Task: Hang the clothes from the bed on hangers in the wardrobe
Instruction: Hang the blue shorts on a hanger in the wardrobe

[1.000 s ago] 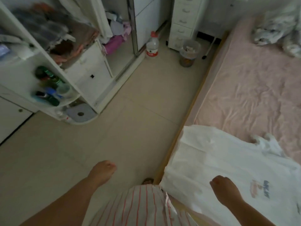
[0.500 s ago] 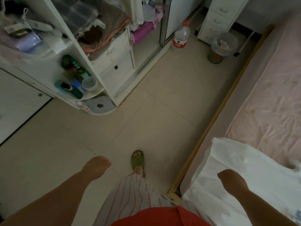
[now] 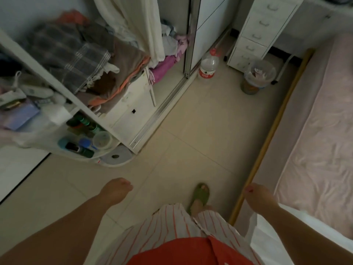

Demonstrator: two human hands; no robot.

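A white T-shirt (image 3: 267, 243) hangs off the bed's near corner at the lower right, under my right arm. My right hand (image 3: 257, 196) is over the bed's edge with its fingers curled round the top of that shirt. Over the floor my left hand (image 3: 116, 190) hangs loosely curled and holds nothing. The open wardrobe (image 3: 145, 104) stands at the upper left, with pale garments (image 3: 141, 25) hanging inside and folded clothes (image 3: 80, 54) piled on its white drawers. No hanger shows.
The pink-sheeted bed (image 3: 315, 131) fills the right side behind a wooden edge rail (image 3: 271, 134). A water bottle (image 3: 208, 66), a bin (image 3: 256, 77) and a white drawer cabinet (image 3: 257, 29) stand at the far end of the tiled floor. Corner shelves (image 3: 86, 138) hold bottles. My green slipper (image 3: 199, 194) points ahead.
The view has swung left from the bed toward the wardrobe. My right hand has come off the spread shirt toward the bed's edge, drawing the white shirt with it. My left hand stays low.
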